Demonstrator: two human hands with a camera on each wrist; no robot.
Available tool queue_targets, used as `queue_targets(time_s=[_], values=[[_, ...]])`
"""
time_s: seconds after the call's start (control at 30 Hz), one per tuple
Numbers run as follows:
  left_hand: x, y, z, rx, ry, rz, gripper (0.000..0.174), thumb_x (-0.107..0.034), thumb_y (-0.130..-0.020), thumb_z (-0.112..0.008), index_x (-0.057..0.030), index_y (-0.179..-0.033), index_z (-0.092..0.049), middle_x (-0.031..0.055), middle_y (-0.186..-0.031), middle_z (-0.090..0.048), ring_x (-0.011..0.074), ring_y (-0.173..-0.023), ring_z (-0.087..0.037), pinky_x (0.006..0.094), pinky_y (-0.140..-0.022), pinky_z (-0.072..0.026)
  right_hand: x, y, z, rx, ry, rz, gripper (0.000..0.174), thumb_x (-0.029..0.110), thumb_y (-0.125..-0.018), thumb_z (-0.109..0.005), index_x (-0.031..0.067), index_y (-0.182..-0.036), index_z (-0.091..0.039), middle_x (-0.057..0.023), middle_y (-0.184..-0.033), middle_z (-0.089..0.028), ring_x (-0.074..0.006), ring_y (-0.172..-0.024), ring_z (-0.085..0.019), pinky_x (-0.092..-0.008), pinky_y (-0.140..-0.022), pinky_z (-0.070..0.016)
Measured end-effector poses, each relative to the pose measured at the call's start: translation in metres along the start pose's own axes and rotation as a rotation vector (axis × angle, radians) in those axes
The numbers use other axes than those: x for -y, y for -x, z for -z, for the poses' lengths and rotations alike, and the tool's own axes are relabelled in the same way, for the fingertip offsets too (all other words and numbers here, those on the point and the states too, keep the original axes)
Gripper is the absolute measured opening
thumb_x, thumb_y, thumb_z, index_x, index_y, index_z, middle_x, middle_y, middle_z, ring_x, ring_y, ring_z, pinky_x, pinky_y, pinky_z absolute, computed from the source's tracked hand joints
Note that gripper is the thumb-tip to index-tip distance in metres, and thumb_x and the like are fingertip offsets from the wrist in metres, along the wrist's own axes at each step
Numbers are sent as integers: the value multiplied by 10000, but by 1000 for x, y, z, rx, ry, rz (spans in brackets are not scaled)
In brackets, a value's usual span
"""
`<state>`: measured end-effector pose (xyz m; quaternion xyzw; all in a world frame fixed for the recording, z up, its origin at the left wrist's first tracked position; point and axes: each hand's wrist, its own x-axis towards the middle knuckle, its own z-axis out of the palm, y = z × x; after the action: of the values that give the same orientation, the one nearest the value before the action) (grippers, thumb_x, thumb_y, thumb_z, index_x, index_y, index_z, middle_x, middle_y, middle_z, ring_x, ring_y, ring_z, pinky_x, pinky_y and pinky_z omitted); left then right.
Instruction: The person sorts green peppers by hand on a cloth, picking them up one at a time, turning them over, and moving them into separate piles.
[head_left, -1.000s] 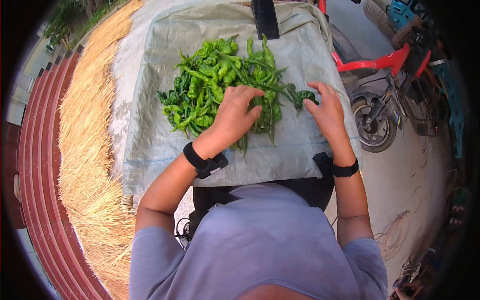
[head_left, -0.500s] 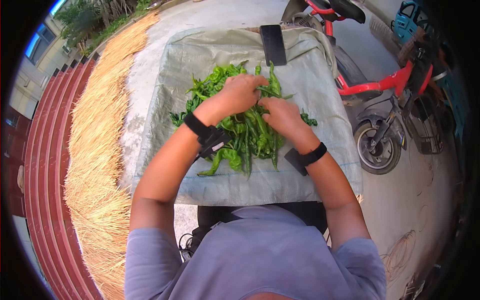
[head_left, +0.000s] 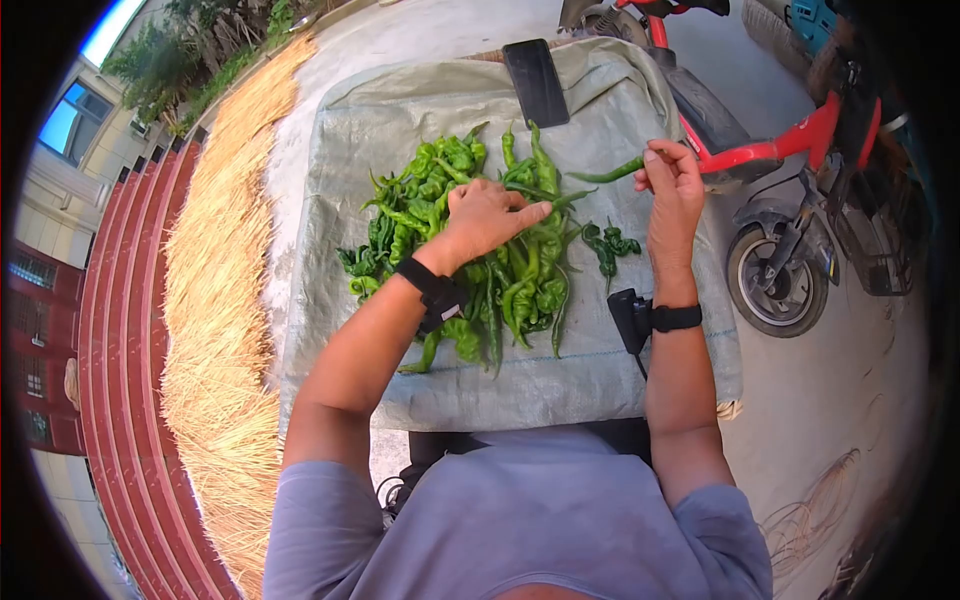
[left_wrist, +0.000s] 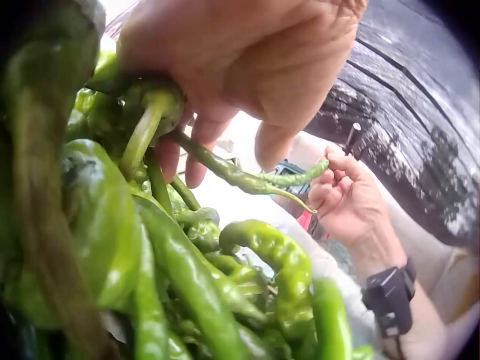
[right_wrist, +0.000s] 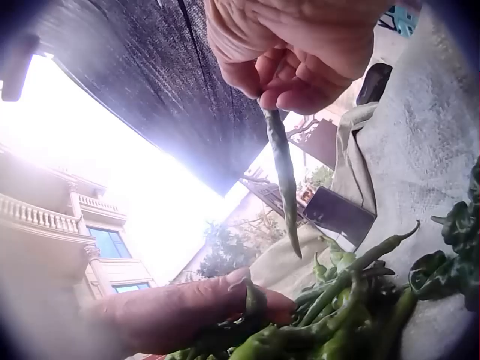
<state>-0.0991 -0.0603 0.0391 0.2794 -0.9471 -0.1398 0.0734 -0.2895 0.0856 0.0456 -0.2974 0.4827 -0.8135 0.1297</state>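
Observation:
My right hand [head_left: 672,200] pinches a slender green chili pepper [head_left: 608,175] by one end, held up to the right of the pile. In the right wrist view that pepper [right_wrist: 283,180] hangs point-down from the thumb and fingertips. Resting on the heap of green peppers [head_left: 530,285], my left hand [head_left: 487,215] has its thumb stretched to the right. Its fingers [left_wrist: 196,161] reach down among the peppers in the left wrist view, their tips partly hidden. A few dark, wrinkled peppers [head_left: 608,248] lie apart, to the right of the heap.
A pale woven sack [head_left: 540,392] covers the work surface under the peppers. A black phone [head_left: 537,82] lies at its far edge. Straw [head_left: 225,330] is spread along the left side, and a red electric bike [head_left: 800,145] stands at the right.
My right hand reached into the heap beside the left, then moved off to the right with a chili pepper. The left hand stays over the heap. The dark peppers are in full view again.

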Motion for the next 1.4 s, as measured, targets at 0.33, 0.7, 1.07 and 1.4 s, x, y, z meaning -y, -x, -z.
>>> queue_targets(time_s=[0.33, 0.7, 1.07, 1.4], values=[[-24, -8, -11, 93, -140, 27, 355, -480, -739, -753, -146, -852, -713, 25, -940, -686, 236, -1138, -501, 521, -991, -218, -23, 21, 8, 104, 624, 41, 155, 216, -873, -631, 69, -909, -663, -62, -894, -656, -186, -621, -625, -317, -605, -481], [3, 8, 34, 219, 867, -14, 104, -134, -928, -660, -66, -1002, -633, -17, -932, -658, 70, -896, -586, 213, -843, -437, -46, 33, 12, 587, 851, 160, 274, 189, -881, -607, 163, -1152, -638, -77, -1079, -675, -334, -917, -653, -415, -786, -522], [17, -30, 15, -12, 378, 46, 317, -151, -879, -721, -34, -1146, -597, 47, -968, -648, 143, -942, -608, 299, -817, -496, -36, 24, 15, 190, 926, -84, 358, 275, -898, -605, 173, -1239, -558, -148, -992, -703, -369, -906, -666, -480, -784, -515], [23, -50, 2, 227, 80, -6, 292, -182, -781, -788, -62, -1026, -686, 109, -1033, -665, 227, -935, -648, 343, -788, -500, -48, 23, 20, 243, 1066, -173, 345, 316, -934, -554, 124, -1221, -555, -190, -940, -701, -402, -897, -662, -510, -780, -507]])
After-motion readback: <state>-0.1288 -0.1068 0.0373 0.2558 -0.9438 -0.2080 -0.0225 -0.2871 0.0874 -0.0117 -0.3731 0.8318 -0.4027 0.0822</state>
